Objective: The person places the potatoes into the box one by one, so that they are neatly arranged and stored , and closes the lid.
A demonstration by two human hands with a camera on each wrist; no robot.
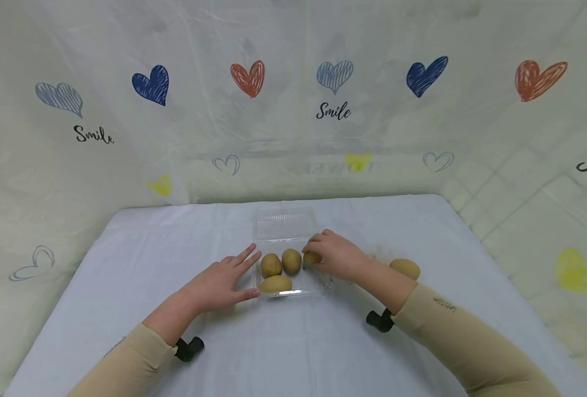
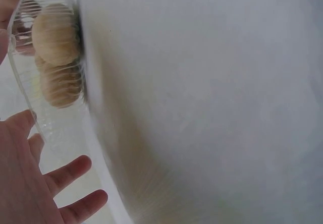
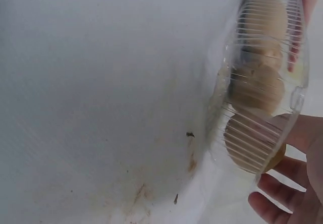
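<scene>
A clear plastic clamshell box lies with its lid folded back on the white cloth. Inside it are two round potatoes, one at the left and one in the middle, plus a longer potato along the front. My right hand grips another potato at the box's right side, seen through the ribbed wall in the right wrist view. With fingers spread, my left hand rests against the box's left edge; its fingertips touch the rim in the left wrist view.
One more potato lies on the cloth to the right, beyond my right forearm. Bits of brown dirt are scattered on the cloth beside the box. A curtain printed with hearts hangs behind the table.
</scene>
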